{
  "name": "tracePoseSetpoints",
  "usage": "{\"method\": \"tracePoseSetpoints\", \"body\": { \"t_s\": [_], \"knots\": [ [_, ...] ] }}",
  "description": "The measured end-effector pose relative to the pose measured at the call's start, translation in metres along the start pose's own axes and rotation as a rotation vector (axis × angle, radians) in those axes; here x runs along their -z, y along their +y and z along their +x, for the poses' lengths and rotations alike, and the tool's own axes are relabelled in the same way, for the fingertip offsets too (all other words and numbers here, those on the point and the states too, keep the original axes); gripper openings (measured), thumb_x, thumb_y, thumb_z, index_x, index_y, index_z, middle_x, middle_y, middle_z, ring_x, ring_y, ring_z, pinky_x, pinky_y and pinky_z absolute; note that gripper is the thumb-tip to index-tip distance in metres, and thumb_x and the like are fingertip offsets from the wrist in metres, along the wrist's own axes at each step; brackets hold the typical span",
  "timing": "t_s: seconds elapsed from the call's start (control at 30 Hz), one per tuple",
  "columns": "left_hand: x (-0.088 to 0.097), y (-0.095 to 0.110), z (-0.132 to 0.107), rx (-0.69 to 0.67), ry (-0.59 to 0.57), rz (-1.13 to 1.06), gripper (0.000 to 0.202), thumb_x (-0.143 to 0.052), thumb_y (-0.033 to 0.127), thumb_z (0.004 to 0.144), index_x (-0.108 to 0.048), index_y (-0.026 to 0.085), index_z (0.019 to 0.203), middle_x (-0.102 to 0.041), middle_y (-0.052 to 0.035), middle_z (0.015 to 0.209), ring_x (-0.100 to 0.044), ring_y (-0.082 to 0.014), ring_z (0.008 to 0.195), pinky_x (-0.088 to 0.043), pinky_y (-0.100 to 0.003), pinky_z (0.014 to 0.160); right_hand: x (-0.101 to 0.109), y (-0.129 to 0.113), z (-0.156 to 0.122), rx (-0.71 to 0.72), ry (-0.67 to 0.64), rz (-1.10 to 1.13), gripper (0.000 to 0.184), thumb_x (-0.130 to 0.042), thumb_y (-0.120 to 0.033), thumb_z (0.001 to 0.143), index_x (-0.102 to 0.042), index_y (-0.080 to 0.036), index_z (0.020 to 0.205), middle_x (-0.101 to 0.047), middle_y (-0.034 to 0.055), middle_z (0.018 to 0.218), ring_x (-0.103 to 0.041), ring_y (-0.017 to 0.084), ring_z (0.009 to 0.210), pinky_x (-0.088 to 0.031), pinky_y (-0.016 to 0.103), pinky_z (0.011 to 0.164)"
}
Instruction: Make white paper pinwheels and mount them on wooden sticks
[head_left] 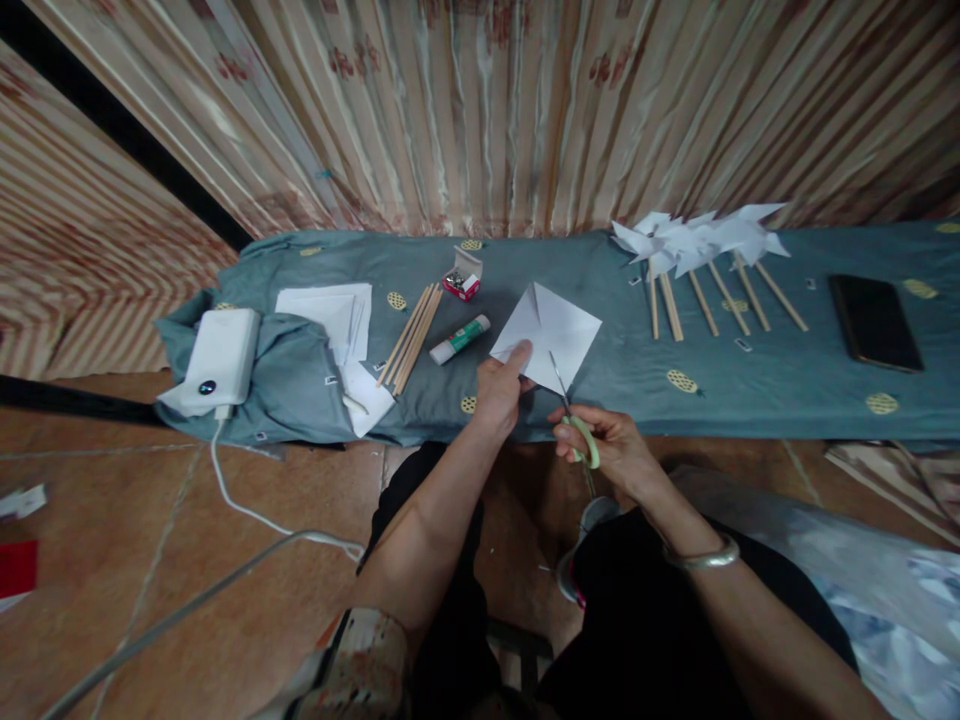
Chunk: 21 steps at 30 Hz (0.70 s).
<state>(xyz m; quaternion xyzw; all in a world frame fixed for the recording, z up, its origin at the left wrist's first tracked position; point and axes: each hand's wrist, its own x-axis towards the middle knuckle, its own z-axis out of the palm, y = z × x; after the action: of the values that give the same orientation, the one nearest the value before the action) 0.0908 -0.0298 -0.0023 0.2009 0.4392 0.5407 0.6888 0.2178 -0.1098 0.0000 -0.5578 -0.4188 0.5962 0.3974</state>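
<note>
My left hand (501, 388) pinches a square sheet of white paper (559, 325) by its left lower edge, thumb on top. A slit or crease runs inward from the sheet's top corner. In my right hand (611, 440) is a pair of scissors (587, 443) with light green handles, fingers through the loops. Their blade lies over the lower right part of the paper, pointing up towards its middle. A glue stick (460, 340) and a small open red box (461, 277) of metal pins or tacks lie left of the paper.
Several wooden sticks (411, 340) and white paper sheets (349, 312) lie to the left, near a white power bank (221, 357) with a cable. White paper pinwheels (701, 243) on sticks and a black phone (876, 322) rest at the right. A pleated curtain (510, 120) hangs behind.
</note>
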Motion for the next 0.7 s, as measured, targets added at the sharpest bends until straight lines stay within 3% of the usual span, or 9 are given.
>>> {"method": "tracePoseSetpoints", "body": {
  "t_s": [0.37,0.7],
  "knots": [
    [0.0004,-0.0031,0.0020,0.002,-0.011,0.012,0.025,-0.079,0.032,0.062,-0.065,0.014,0.073,-0.063,0.0002,0.064,-0.055,-0.0108,0.058,-0.041,-0.023,0.057,-0.0017,-0.0039,0.0005,-0.044,0.020,0.063,0.045,-0.086,-0.054,0.049,-0.070,-0.020,0.074,-0.063,-0.0032,0.053,-0.056,0.008,0.046,-0.048,0.019,0.044],
    [-0.0005,-0.0025,0.0006,0.014,-0.014,-0.001,0.028,-0.080,0.034,0.062,-0.066,0.014,0.077,-0.067,-0.0024,0.071,-0.060,-0.0142,0.066,-0.046,-0.026,0.063,-0.0038,-0.0049,0.0025,-0.051,0.044,0.107,0.043,-0.090,-0.048,0.044,-0.070,-0.020,0.071,-0.062,-0.0039,0.050,-0.055,0.008,0.044,-0.046,0.018,0.043]
  ]
}}
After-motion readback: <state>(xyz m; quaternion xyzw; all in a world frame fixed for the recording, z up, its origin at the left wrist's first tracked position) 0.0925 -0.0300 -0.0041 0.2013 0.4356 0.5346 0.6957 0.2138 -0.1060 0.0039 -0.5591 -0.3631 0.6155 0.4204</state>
